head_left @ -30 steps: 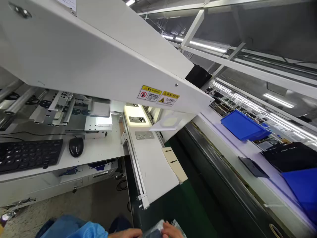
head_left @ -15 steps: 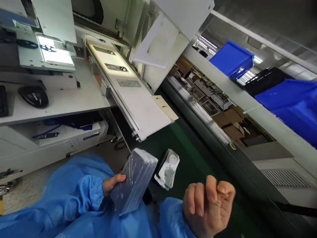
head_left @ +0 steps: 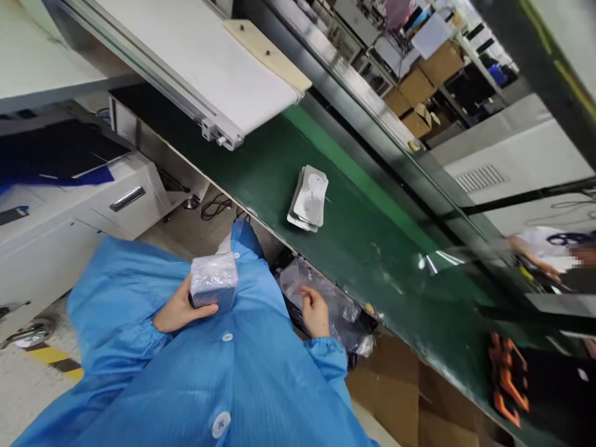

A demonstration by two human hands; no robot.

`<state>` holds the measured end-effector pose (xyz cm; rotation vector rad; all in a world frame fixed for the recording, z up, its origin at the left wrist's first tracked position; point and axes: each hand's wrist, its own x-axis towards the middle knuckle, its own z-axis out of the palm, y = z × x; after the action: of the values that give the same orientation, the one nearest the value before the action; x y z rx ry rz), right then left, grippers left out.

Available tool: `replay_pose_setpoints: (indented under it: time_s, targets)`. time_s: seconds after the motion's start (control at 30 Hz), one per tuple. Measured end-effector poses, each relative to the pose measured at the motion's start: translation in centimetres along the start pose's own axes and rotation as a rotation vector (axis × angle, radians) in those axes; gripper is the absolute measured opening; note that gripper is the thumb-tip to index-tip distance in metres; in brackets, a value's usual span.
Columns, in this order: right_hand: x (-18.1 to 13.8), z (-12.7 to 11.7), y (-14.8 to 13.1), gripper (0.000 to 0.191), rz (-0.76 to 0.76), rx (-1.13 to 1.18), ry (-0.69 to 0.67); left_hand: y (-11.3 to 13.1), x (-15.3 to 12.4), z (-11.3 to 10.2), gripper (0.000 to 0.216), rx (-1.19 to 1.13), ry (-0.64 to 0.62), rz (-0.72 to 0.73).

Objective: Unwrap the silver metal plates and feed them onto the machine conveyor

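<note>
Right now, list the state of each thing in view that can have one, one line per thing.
Left hand: shut on the plastic-wrapped stack of trays, held against the blue smock.
Right hand: open, fingers on the clear crumpled plastic bag.
Small pile of grey moulded trays: lying flat on the green conveyor belt, untouched.
White cabinet drawer with metal handle: closed.

Wrapped pack (head_left: pixel 213 280) in left hand (head_left: pixel 179 310)

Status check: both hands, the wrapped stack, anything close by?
Left hand grips wrapped stack against blue coat. Right hand rests on plastic bag at belt edge. Small pile of trays lies on belt, apart.
</note>
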<state>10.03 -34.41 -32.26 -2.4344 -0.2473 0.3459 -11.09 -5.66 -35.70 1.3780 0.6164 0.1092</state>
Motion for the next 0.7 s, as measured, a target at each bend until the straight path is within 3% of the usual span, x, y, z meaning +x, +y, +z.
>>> replay_pose_setpoints:
  time_s: [0.13, 0.33, 0.53, 0.7]
  targets:
    - [0.9, -2.9, 4.3, 0.035, 0.207, -0.186, 0.133, 0.6, 1.0, 0.9, 0.100, 0.082, -0.108, 0.087]
    - [1.7, -2.1, 5.6, 0.039, 0.267, -0.259, 0.113, 1.9, 1.8, 0.9, 0.091, 0.171, -0.288, 0.237]
    - [3.1, -2.6, 6.1, 0.035, 0.355, -0.326, 0.143, 1.5, 1.6, 0.4, 0.087, 0.184, -0.280, 0.251]
    - [4.3, -2.5, 6.3, 0.019, 0.286, -0.304, 0.072, -0.2, 1.7, -0.2, 0.097, 0.174, -0.223, 0.201]
